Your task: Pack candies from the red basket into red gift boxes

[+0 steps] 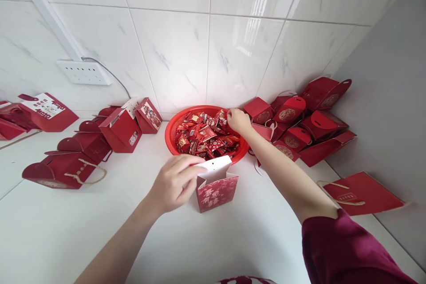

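A red paper gift bag (218, 193) with a floral print stands on the counter, its white-lined top open. My left hand (178, 182) pinches the raised flap at the left of its mouth. Behind the bag sits a red plastic basket (171, 137) with a perforated rim, filled with small wrapped candies (206, 133) in red and gold. Over the basket's right side is my right hand (238, 120), its fingers curled together against the candies. Whatever lies between those fingertips is hidden.
Red gift boxes (286, 111) are piled right of the basket, and more red boxes (83, 146) stand in rows at left. A red bag with rope handles (366, 193) lies at far right. Behind are a tiled wall and a power socket (84, 72) with a cable.
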Action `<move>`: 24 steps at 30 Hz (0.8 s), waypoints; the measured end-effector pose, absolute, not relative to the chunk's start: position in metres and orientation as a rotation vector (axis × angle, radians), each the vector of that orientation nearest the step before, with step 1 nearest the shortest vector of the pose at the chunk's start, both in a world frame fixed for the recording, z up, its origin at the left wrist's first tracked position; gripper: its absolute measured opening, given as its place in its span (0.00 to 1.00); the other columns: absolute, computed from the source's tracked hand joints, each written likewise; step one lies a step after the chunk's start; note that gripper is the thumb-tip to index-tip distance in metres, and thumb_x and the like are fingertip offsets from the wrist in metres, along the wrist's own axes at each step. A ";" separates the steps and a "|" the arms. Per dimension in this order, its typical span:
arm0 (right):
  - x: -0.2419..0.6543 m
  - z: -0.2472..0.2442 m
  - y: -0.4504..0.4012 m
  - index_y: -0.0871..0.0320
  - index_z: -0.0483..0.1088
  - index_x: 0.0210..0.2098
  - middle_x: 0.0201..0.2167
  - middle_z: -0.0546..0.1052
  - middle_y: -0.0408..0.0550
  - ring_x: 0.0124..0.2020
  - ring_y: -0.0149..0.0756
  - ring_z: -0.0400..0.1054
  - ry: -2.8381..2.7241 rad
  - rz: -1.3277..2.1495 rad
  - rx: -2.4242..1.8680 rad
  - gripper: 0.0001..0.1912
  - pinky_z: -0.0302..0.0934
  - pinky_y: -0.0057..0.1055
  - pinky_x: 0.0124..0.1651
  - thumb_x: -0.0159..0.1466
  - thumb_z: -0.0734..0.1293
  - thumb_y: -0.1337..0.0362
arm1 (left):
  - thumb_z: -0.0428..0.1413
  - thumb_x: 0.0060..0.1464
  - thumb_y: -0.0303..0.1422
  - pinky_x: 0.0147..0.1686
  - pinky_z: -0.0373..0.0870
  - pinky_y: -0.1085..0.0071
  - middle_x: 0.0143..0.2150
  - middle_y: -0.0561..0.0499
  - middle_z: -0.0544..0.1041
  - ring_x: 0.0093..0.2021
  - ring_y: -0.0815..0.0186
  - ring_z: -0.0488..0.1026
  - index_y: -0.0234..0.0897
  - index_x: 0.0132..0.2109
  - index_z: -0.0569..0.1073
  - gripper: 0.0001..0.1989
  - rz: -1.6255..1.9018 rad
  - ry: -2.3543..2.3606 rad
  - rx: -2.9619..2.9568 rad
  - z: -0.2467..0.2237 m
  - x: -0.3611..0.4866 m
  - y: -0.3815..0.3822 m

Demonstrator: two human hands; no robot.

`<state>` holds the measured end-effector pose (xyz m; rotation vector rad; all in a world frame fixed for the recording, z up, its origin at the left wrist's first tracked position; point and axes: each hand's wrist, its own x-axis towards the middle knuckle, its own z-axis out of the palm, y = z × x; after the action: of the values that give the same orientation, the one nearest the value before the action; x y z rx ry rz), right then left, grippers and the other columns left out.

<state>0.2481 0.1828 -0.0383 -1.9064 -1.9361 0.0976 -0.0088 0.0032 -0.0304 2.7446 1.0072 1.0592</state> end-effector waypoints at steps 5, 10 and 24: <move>0.213 -0.038 0.148 0.54 0.71 0.43 0.45 0.76 0.50 0.44 0.41 0.70 -2.180 0.118 -1.609 0.12 0.61 0.32 0.42 0.68 0.62 0.55 | 0.42 0.66 0.44 0.53 0.69 0.51 0.69 0.37 0.60 0.64 0.46 0.65 0.34 0.66 0.62 0.28 0.355 1.946 2.372 -0.035 -0.032 0.023; 0.173 -0.044 0.137 0.57 0.72 0.46 0.47 0.74 0.52 0.50 0.43 0.66 -2.607 0.040 -0.928 0.16 0.56 0.37 0.52 0.66 0.65 0.53 | 0.39 0.62 0.58 0.61 0.62 0.54 0.75 0.39 0.38 0.72 0.47 0.50 0.29 0.73 0.41 0.46 0.118 1.975 2.282 -0.049 -0.032 0.029; 0.201 -0.052 0.147 0.56 0.77 0.44 0.46 0.73 0.52 0.52 0.48 0.64 -2.995 -0.074 -0.937 0.14 0.36 0.55 0.65 0.58 0.71 0.61 | 0.36 0.61 0.60 0.39 0.72 0.61 0.75 0.45 0.31 0.55 0.48 0.73 0.35 0.74 0.37 0.45 0.021 2.010 2.167 -0.041 -0.024 0.026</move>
<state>0.2007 0.1465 -0.0515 -0.9370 -2.9951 -0.0742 -0.0241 0.0256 -0.0414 2.1672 2.0100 0.0209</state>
